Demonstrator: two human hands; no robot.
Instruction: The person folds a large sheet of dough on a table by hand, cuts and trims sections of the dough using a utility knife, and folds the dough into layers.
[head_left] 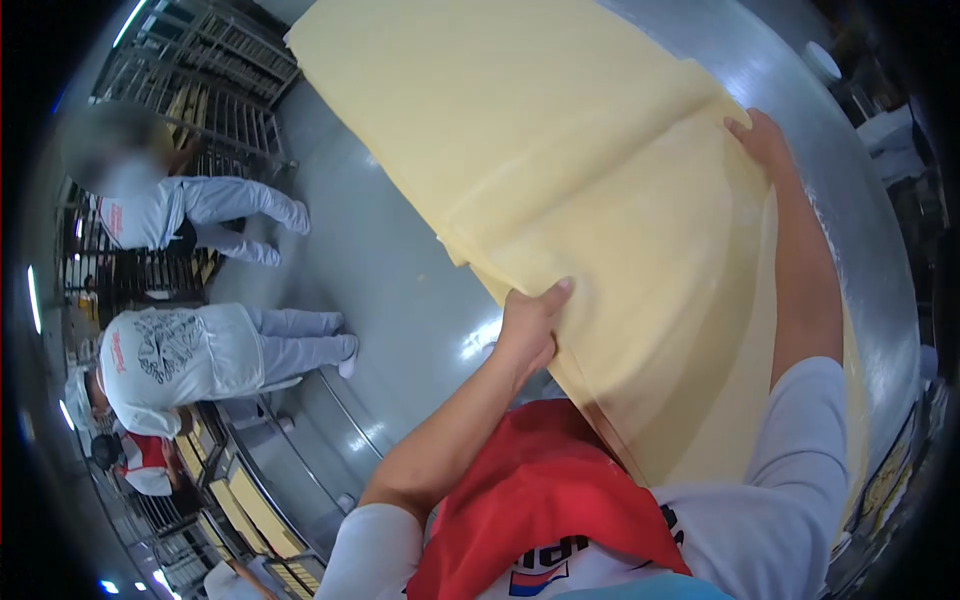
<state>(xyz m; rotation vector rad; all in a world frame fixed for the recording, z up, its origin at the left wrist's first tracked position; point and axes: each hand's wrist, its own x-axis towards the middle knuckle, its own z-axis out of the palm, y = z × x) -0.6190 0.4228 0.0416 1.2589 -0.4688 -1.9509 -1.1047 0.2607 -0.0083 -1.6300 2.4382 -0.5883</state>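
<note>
A wide, pale yellow sheet of dough stretches over a metal table, with a raised fold running diagonally across it. My left hand grips the sheet's left edge, thumb on top and the other fingers tucked out of sight beneath. Farther up, on the right, my right hand holds the opposite edge, its fingers partly hidden by the dough. Between my hands the sheet is lifted and curved, and a shadow falls along its right part. More dough lies flat under the raised part, close to my red apron.
Two people in white, one at a rack and one beside trays of yellow pieces, stand to the left across the grey floor. Others are at the lower left. The table's curved metal edge runs along the right.
</note>
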